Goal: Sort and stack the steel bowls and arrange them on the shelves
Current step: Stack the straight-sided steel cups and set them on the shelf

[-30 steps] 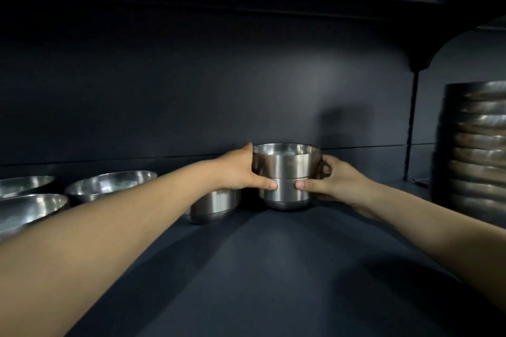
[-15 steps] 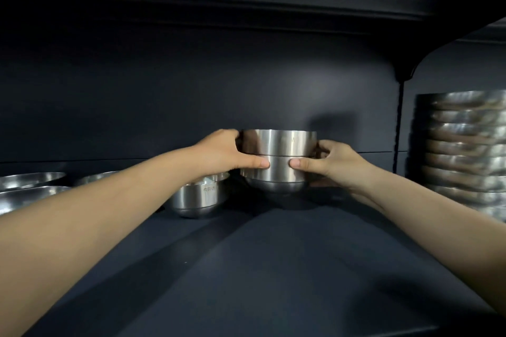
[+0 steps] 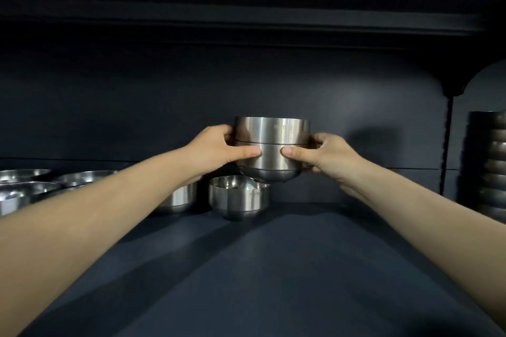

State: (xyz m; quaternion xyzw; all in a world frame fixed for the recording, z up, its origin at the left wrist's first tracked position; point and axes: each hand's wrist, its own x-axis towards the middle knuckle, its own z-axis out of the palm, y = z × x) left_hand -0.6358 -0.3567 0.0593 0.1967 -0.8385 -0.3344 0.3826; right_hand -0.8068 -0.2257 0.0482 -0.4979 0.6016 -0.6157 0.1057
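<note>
Holding a two-bowl stack (image 3: 271, 163) in the air above the shelf (image 3: 273, 268), left hand (image 3: 216, 149) and right hand (image 3: 325, 156) curl fingers round its sides. Smooth steel may slip, or clip the bowl (image 3: 238, 197) just below.

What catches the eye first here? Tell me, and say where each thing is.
At the centre, two nested bowls are gripped between the left hand and the right hand, held above the dark shelf. Just below them, slightly left, a single bowl stands on the shelf. A tall stack of bowls rises at the far right edge.
</note>
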